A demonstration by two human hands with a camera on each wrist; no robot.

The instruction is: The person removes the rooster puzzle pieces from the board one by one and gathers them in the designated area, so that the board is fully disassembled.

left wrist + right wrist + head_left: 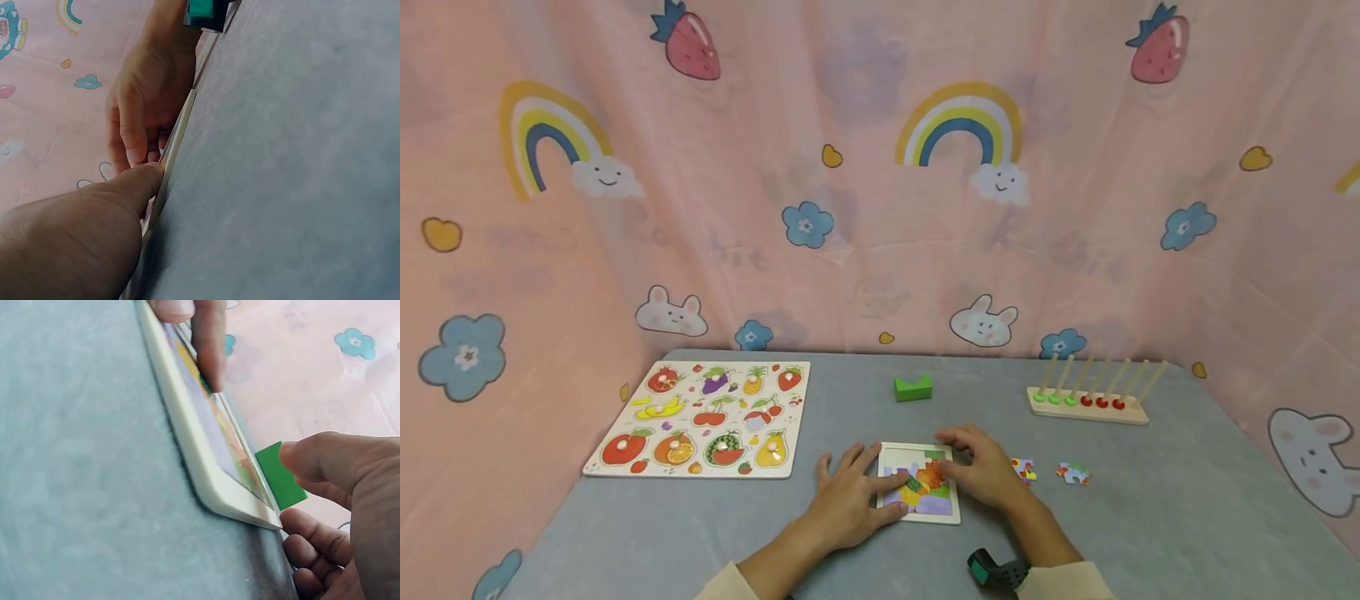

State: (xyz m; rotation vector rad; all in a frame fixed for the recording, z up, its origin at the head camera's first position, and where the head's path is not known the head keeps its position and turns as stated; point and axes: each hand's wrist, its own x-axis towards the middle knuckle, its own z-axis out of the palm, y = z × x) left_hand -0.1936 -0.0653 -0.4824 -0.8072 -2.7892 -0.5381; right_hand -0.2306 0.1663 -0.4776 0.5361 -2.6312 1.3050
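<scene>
Grey tabletop (1150,517), near edge at centre: small framed jigsaw (919,494). Left hand (850,500) lies spread, steadying its left rim; right hand (981,467) pinches a green piece (280,476) at the far right corner. Fitting step; next, likely align and press flat. Loose pieces (1048,472) just right.

My head view looks down across the table (1150,517); both my wrist views skim it closely, sharing the puzzle tray (206,487).
</scene>
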